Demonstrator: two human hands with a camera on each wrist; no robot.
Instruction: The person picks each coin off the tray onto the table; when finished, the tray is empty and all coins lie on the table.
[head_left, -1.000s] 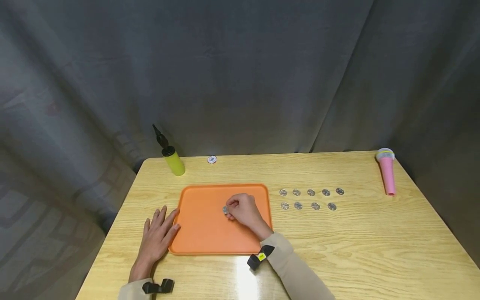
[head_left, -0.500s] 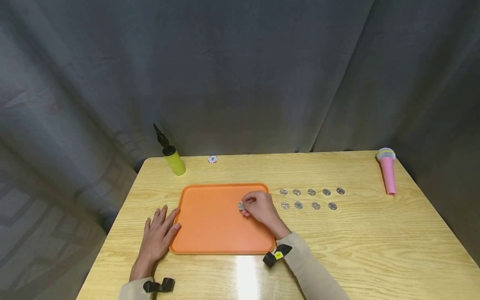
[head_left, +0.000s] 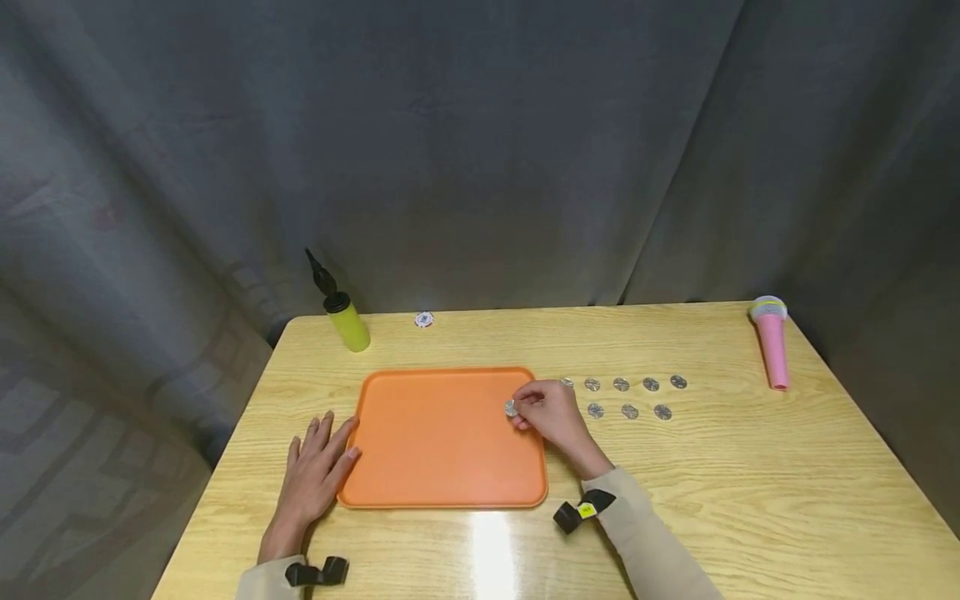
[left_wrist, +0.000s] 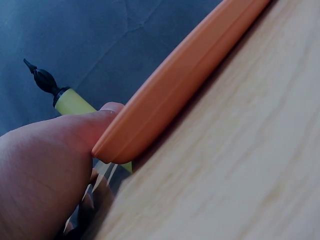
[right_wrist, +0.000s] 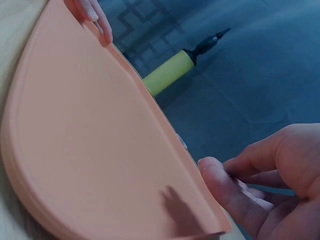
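Above the right part of the orange tray [head_left: 442,442], my right hand [head_left: 551,412] pinches a silver coin [head_left: 511,408] between thumb and fingers. In the right wrist view the thumb and fingers [right_wrist: 215,175] meet over the tray's edge; the coin is largely hidden there. My left hand [head_left: 311,475] rests at the tray's left rim with fingers spread and straight. Its thumb [left_wrist: 107,112] lies over the rim in the left wrist view. Right of the tray, several silver coins [head_left: 621,384] lie flat in two rows, and my right hand covers part of the near row.
A yellow-green balloon pump [head_left: 348,325] with a black nozzle stands at the back left. Near the back edge lies a poker chip [head_left: 424,319]. A pink toy microphone [head_left: 772,346] lies at the far right of the wooden table [head_left: 735,492]. A dark curtain hangs behind.
My right hand has moved right across the tray, from its middle towards its right rim, carrying the coin. The left hand has stayed in place.
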